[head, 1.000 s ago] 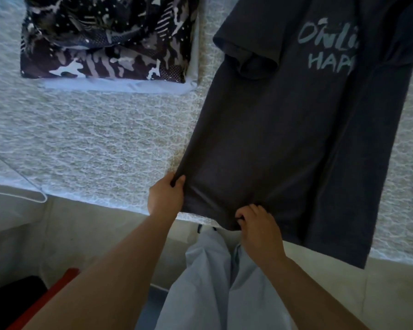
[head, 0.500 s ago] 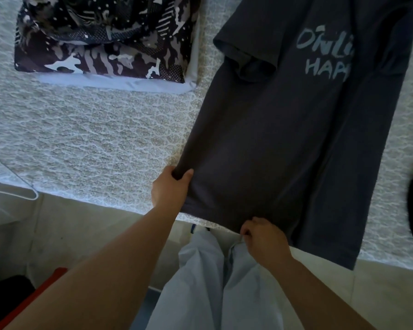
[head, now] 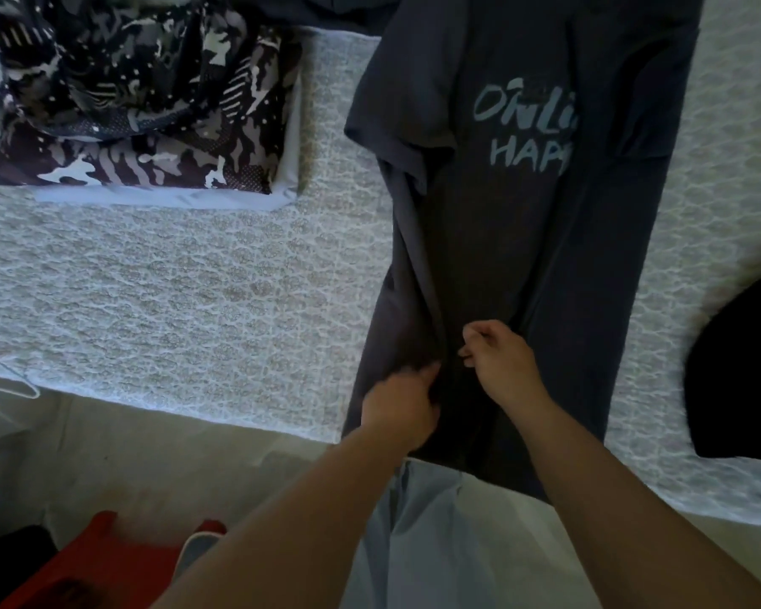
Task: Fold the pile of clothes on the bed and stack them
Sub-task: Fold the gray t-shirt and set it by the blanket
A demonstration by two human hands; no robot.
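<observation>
The left hand (head: 398,400) pinches the dark grey printed cotton T-shirt (head: 515,239) near its hem. The right hand (head: 499,360), fingers curled, pinches a fold beside it on the white lace-patterned bedspread (head: 185,292).

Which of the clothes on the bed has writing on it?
The dark grey T-shirt, the one both hands are holding near its bottom edge. It has pale letters across the chest. The folded camouflage top has only blotchy patterns, and the black garment looks plain.

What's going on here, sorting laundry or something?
A person is folding clothes on a bed. Both hands, left hand and right hand, grip the lower part of a dark grey T-shirt laid out flat, its right side folded in. A camouflage garment already lies folded on a pale one at the far left.
</observation>
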